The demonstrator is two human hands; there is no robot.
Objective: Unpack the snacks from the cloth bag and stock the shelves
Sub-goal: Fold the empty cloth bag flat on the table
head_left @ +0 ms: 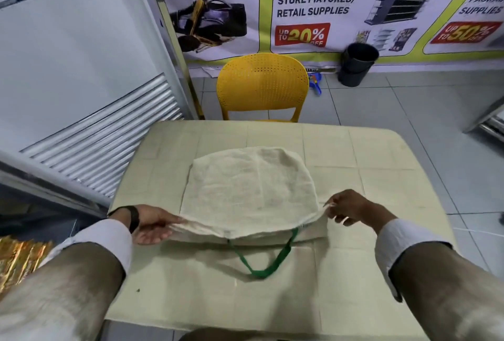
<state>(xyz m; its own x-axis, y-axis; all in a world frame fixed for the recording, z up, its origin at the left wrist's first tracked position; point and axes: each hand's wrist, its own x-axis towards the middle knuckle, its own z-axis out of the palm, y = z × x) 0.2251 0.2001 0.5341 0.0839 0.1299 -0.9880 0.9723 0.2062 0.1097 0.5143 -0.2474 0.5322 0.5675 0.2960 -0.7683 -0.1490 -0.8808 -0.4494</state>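
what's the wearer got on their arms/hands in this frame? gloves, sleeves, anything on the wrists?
No gloves; both hands bare. Left hand has a dark band at the wrist. Right hand shows no wrist wear. Both arms wear brownish-grey outer sleeves with white shirt cuffs showing beyond them.

A beige table (381, 163) is placed on a floor of pale grey tiles (409, 100), and a yellow perforated chair (263, 84) is pushed against its far edge. The back wall is covered by an advertising banner (313, 13), below which a dark bin (357, 65) is set. A white louvred cabinet (76, 67) is seen at the left.
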